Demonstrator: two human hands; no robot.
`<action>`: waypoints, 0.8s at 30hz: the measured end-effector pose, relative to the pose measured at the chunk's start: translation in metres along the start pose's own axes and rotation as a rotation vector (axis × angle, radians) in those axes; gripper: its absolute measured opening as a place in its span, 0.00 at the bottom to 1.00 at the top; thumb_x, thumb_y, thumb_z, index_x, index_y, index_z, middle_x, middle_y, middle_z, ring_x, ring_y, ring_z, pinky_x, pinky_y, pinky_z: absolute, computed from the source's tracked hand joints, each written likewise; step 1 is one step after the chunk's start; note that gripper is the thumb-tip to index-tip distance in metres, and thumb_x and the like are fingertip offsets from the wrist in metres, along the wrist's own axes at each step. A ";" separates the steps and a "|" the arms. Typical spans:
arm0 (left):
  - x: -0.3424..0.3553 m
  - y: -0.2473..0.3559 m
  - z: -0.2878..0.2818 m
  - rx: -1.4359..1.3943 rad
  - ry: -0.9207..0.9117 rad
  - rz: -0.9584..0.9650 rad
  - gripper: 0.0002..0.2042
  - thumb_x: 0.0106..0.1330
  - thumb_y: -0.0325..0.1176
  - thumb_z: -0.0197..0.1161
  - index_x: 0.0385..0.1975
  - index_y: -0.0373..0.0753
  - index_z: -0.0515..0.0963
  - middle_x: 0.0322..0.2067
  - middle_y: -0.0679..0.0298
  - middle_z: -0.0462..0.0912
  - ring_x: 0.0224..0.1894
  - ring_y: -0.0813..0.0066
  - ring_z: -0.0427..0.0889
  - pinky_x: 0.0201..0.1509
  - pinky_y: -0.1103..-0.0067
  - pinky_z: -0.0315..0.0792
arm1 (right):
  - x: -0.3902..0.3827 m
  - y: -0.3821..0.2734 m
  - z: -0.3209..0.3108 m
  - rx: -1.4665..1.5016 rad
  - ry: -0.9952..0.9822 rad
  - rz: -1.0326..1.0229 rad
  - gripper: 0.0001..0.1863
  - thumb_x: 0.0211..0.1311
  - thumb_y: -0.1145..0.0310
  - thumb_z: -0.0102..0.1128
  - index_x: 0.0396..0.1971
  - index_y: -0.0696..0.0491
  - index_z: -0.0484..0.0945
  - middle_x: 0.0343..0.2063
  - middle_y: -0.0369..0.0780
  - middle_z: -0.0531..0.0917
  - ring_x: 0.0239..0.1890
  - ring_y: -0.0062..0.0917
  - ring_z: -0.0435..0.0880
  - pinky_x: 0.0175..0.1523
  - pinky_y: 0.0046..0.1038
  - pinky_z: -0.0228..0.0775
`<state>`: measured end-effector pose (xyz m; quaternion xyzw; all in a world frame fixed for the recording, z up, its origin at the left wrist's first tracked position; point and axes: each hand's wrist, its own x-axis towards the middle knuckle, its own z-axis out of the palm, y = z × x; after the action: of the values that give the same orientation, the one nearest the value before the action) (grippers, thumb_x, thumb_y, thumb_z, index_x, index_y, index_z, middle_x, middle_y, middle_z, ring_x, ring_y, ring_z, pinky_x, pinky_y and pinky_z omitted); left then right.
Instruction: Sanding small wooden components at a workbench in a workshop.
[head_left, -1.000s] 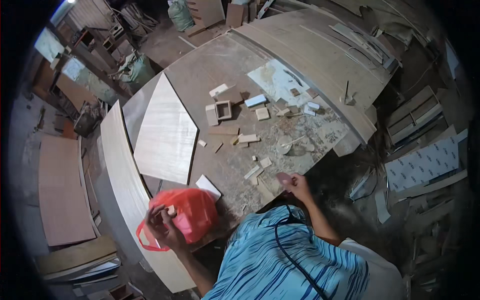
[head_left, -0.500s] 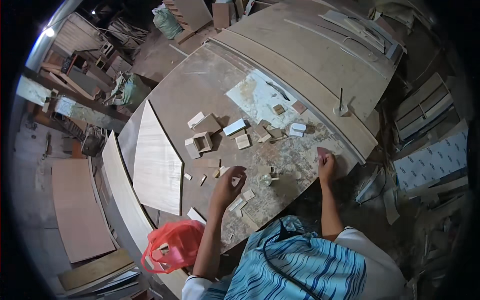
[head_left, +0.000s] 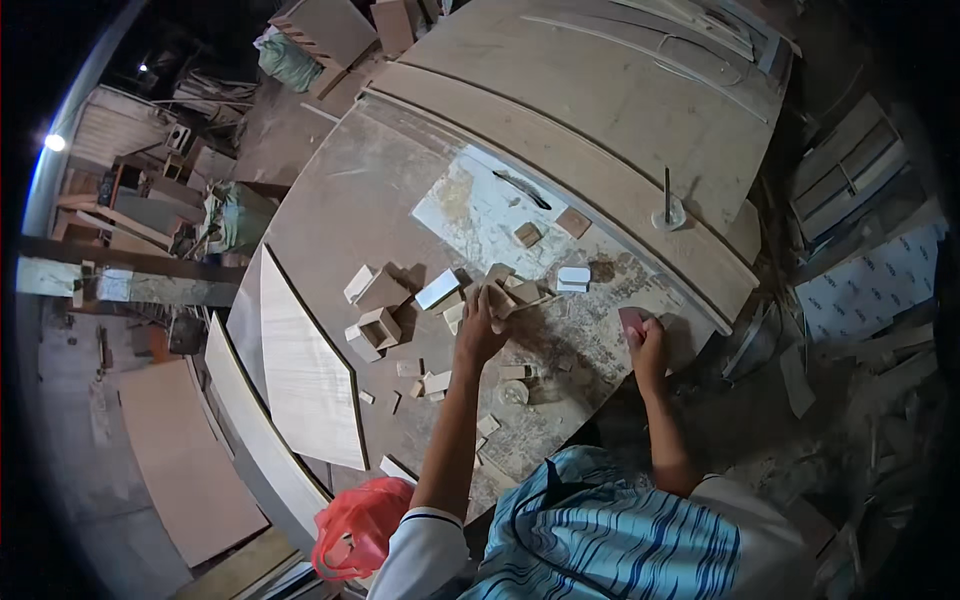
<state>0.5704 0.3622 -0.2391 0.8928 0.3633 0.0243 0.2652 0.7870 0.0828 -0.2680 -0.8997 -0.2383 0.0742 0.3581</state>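
Observation:
My left hand (head_left: 481, 325) stretches over the table to a cluster of small wooden blocks (head_left: 524, 291). Its fingers are extended and apart, touching or just above the nearest block; the hand partly hides the contact. At the table's right edge my right hand (head_left: 651, 347) pinches a reddish piece of sandpaper (head_left: 632, 319) between thumb and fingers. Left of my left hand lie a white-faced block (head_left: 437, 289) and open wooden boxes (head_left: 379, 328). A white block (head_left: 574, 278) sits between the hands, farther off. Closer to me stands a small clear cup (head_left: 514, 393) beside loose wood offcuts.
A pale pointed panel (head_left: 305, 365) lies on the left of the table (head_left: 330, 190). A red plastic bag (head_left: 365, 525) is by my left arm. Across the table runs a long wooden strip (head_left: 560, 165), with a cup holding a stick (head_left: 667, 215) on it.
My left hand has moved away from me, from near the cup to the wooden blocks, and its fingers have straightened. My right hand keeps the sandpaper. The view has shifted slightly.

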 end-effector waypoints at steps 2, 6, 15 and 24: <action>0.007 0.000 0.002 -0.013 0.004 -0.027 0.47 0.55 0.45 0.73 0.72 0.36 0.54 0.69 0.45 0.60 0.68 0.41 0.63 0.67 0.56 0.67 | 0.003 -0.003 -0.005 -0.001 -0.042 0.058 0.17 0.60 0.67 0.70 0.28 0.58 0.68 0.24 0.49 0.73 0.29 0.49 0.74 0.34 0.41 0.66; 0.019 0.013 -0.004 0.083 0.009 -0.048 0.42 0.58 0.44 0.72 0.70 0.35 0.58 0.63 0.46 0.66 0.66 0.43 0.65 0.66 0.54 0.64 | 0.003 -0.009 -0.011 0.002 -0.015 0.042 0.15 0.63 0.68 0.67 0.30 0.58 0.68 0.27 0.49 0.75 0.31 0.47 0.77 0.36 0.40 0.68; -0.038 0.046 -0.036 -0.801 0.157 -0.127 0.41 0.53 0.35 0.80 0.65 0.39 0.62 0.57 0.60 0.69 0.60 0.68 0.70 0.62 0.69 0.71 | 0.000 -0.002 -0.002 -0.013 -0.009 -0.017 0.15 0.68 0.67 0.63 0.30 0.57 0.66 0.26 0.49 0.69 0.30 0.45 0.74 0.36 0.38 0.68; -0.164 0.098 -0.078 -1.503 0.357 -0.178 0.45 0.58 0.57 0.70 0.69 0.36 0.60 0.60 0.48 0.70 0.57 0.59 0.77 0.60 0.64 0.73 | 0.005 0.027 0.004 0.118 -0.083 -0.082 0.18 0.73 0.57 0.58 0.36 0.58 0.69 0.30 0.42 0.67 0.29 0.34 0.68 0.38 0.35 0.66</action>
<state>0.4938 0.2311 -0.0996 0.4234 0.3569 0.3861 0.7377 0.7999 0.0704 -0.2887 -0.8626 -0.2849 0.1108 0.4031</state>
